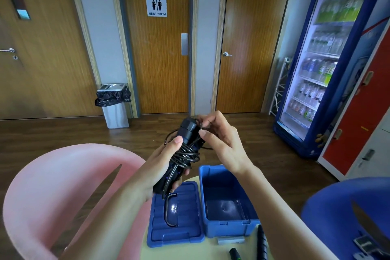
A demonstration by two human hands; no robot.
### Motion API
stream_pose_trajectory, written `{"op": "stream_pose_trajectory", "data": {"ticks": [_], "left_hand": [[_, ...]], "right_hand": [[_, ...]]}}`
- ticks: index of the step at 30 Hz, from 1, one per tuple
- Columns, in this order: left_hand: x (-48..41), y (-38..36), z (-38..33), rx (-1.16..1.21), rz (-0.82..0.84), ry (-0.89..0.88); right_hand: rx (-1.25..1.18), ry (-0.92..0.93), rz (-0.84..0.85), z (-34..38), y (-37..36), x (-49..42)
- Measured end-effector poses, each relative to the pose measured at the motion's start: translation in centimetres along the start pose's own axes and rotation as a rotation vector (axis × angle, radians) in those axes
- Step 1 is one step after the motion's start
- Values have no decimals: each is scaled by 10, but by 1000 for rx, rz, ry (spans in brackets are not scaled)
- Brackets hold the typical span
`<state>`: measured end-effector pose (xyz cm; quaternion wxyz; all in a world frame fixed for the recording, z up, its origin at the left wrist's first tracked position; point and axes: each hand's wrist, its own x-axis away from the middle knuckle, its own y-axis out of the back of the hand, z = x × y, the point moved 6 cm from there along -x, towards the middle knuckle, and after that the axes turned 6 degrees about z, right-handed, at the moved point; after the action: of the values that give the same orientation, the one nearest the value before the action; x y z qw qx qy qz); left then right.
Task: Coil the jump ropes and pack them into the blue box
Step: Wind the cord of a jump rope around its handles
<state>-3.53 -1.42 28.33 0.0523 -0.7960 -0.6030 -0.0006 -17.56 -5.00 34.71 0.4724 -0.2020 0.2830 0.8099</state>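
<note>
Held above the open blue box (pixel 226 191), the jump rope (pixel 185 155) looks light, its thin springy cord liable to unwind, so the left hand (pixel 166 160) clenches the stiff handles while the right hand (pixel 219 139) pinches the loose end.

Black jump rope (pixel 185 154) above a blue box (pixel 225 226) and matching blue lid (pixel 175 230); pink chair (pixel 63 186) left, blue chair (pixel 348 207) right, before brown wood-grain doors (pixel 160 59).
</note>
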Motion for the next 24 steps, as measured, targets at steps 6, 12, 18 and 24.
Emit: {"op": "stream_pose_trajectory", "data": {"ticks": [6,12,18,24], "left_hand": [[-2,-1,4,22,-4,31],[-5,5,-4,-39,-53,26],[-7,2,-10,-44,-72,15],[-7,-2,-8,41,-62,50]], "right_hand": [[-17,8,-16,-5,1,2],[-15,-26,-87,-13,3,4],[73,-34,-175,-8,9,4],[196,54,-140,4,11,3]]}}
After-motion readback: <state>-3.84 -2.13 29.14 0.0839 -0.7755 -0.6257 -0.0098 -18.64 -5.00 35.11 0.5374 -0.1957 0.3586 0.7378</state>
